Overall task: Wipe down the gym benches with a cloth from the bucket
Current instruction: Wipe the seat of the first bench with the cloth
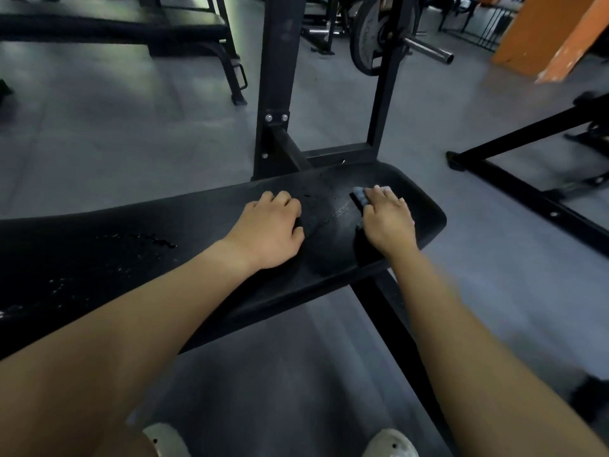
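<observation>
A black padded gym bench point(138, 252) runs from the left edge to the middle right, with water drops on its pad. My right hand point(389, 222) lies near the bench's right end, pressing a grey-blue cloth point(360, 196) onto the pad; only a small fold of cloth shows past my fingers. My left hand point(268, 230) rests on the pad just left of it, fingers curled under, holding nothing that I can see. No bucket is in view.
The bench's black upright frame point(280, 80) stands right behind the pad, with a weight plate point(369, 34) on a steel sleeve beside it. Another bench point(108, 28) is at the back left. A black floor frame point(527, 179) lies to the right. My shoes point(390, 443) show below.
</observation>
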A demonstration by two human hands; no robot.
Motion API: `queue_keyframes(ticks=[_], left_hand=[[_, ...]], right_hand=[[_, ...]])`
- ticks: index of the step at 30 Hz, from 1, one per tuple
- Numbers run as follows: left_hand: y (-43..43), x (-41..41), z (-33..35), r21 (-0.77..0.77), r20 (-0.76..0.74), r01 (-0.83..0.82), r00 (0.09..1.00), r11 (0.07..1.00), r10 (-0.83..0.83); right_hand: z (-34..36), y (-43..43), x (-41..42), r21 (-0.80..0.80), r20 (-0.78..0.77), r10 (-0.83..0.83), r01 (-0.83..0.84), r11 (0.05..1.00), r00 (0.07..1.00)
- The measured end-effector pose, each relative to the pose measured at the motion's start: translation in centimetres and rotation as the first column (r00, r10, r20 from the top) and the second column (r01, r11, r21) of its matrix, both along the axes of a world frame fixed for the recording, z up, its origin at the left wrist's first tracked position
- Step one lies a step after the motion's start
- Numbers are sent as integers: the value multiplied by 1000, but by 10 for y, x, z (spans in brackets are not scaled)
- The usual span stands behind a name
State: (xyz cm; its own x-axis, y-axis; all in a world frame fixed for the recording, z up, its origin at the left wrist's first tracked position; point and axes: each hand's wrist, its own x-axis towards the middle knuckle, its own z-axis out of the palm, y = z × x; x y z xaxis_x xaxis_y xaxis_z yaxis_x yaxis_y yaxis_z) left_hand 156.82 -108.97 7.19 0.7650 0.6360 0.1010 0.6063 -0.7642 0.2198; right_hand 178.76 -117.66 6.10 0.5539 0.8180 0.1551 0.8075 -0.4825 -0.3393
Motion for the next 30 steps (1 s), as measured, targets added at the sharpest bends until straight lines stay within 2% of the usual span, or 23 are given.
queue_keyframes(ticks=[5,8,10,12,15,19,22,24,27,30], left_hand=[[7,8,-1,7,-14,-46,999,999,47],[10,12,0,-21,-32,-86,996,996,86],[11,13,0,-37,-42,-98,994,994,96],[11,13,0,-40,-48,-104,994,994,102],[12,15,0,-33,-46,-111,993,993,109],[13,16,0,-21,-25,-111,994,994,110],[13,13,-1,-24,-21,-113,993,993,112],[15,11,-1,-43,-32,-105,994,994,104],[19,7,2,-103,-27,-77,997,992,75],[23,0,2,-107,-15,-63,998,992,62]], right_hand=[[-10,10,-18,3,0,169,-169,986,986],[-4,14,7,-16,-92,48,-49,999,995],[1,18,17,-40,-109,-60,56,998,992],[2,26,4,-56,-81,-79,75,996,994],[-3,31,-33,-45,6,121,-120,992,993],[-3,20,-50,-107,-5,429,-427,898,903],[1,19,-33,-180,-32,513,-510,841,858],[4,29,-14,-205,-23,451,-446,871,892],[12,50,6,-193,-1,244,-239,952,970],[12,67,-8,-164,14,198,-193,967,980]])
